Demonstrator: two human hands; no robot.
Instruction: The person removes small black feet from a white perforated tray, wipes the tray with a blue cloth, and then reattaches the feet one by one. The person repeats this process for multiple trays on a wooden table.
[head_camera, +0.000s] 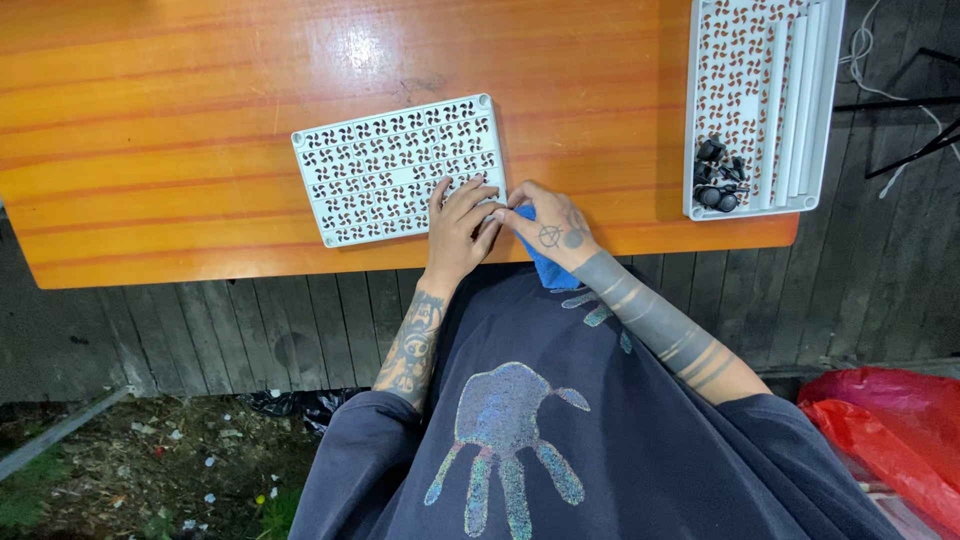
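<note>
A white perforated plate (385, 165) with a pinwheel pattern of holes lies flat on the orange wooden table (150, 110). My left hand (458, 228) rests with its fingers on the plate's near right corner. My right hand (548, 228) is just to the right of it, pressing a blue cloth (548, 268) against the table edge beside the same corner. The two hands touch at the fingertips. I cannot tell whether anything small is pinched between them.
A white tray (822, 110) at the table's right end holds a second perforated plate (735, 70), white rods (795, 100) and several small black parts (718, 178). Cables (900, 90) lie on the dark plank floor to the right. A red plastic bag (885, 430) sits at lower right.
</note>
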